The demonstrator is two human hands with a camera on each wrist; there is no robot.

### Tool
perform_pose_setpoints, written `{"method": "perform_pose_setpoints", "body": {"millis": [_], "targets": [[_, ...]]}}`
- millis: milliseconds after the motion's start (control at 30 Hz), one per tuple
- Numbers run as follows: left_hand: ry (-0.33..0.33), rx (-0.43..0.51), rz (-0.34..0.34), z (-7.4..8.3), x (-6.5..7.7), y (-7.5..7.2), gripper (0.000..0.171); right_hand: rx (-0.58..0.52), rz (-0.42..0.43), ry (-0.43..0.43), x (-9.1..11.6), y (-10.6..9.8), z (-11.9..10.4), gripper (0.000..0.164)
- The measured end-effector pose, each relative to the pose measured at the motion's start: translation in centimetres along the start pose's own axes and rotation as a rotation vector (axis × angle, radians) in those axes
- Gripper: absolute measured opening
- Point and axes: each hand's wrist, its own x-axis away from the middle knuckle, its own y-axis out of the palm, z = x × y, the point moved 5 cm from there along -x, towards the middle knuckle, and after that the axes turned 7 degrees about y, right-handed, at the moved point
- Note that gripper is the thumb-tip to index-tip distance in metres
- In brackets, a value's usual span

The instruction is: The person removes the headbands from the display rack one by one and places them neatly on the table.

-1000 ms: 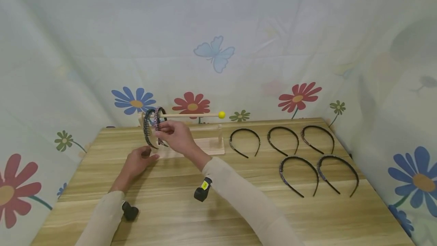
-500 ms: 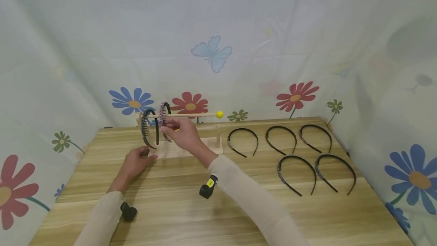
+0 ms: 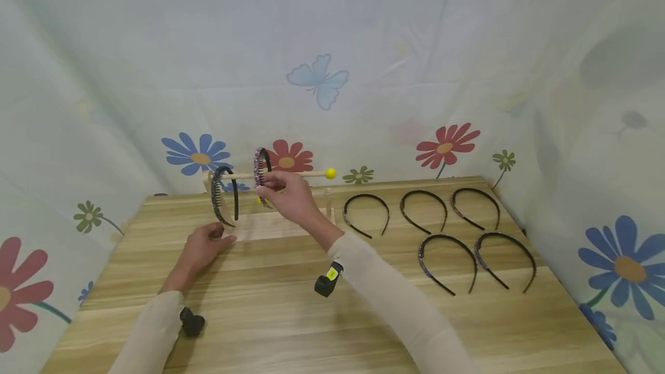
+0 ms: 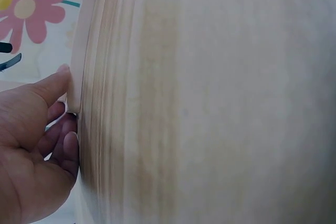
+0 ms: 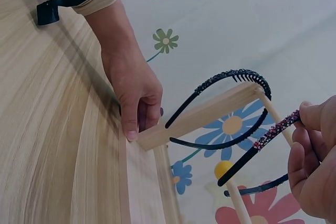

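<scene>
My right hand (image 3: 292, 196) pinches a black toothed headband (image 3: 258, 167) with pink and purple sparkles, up at the stand's upper rod (image 3: 241, 176). In the right wrist view the sparkly band (image 5: 276, 134) sits between thumb and fingers, its ends pointing down. Closer to the stand's post hangs a dark sparkly headband (image 3: 216, 196), untouched. My left hand (image 3: 202, 248) grips the left end of the wooden stand's base (image 3: 270, 227); in the right wrist view its thumb presses on the base beside the post (image 5: 210, 112).
Several black headbands, one of them this near headband (image 3: 421, 258), lie in two rows on the right of the wooden table (image 3: 270, 316). A yellow ball (image 3: 330, 173) caps the upper rod. Another yellow ball (image 5: 223, 169) tips a lower rod. Flowered cloth (image 3: 384, 62) hangs behind.
My right hand has carried the pink-purple headband rightward and slightly up, away from the dark headband and toward the rod's ball end. My left hand has stayed at the base.
</scene>
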Motion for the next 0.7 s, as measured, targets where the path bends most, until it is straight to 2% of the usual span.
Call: {"method": "perform_pose_setpoints", "body": {"millis": [233,700], "targets": [[-0.02,-0.002,-0.019,0.0,0.0,0.0,0.058,0.018,0.017,-0.032,0.2,-1.2,-0.1,0.029],[-0.022,0.015,-0.022,0.3,0.2,0.0,0.056,0.035,0.04,-0.126,0.8,-4.1,-0.1,0.031]]}}
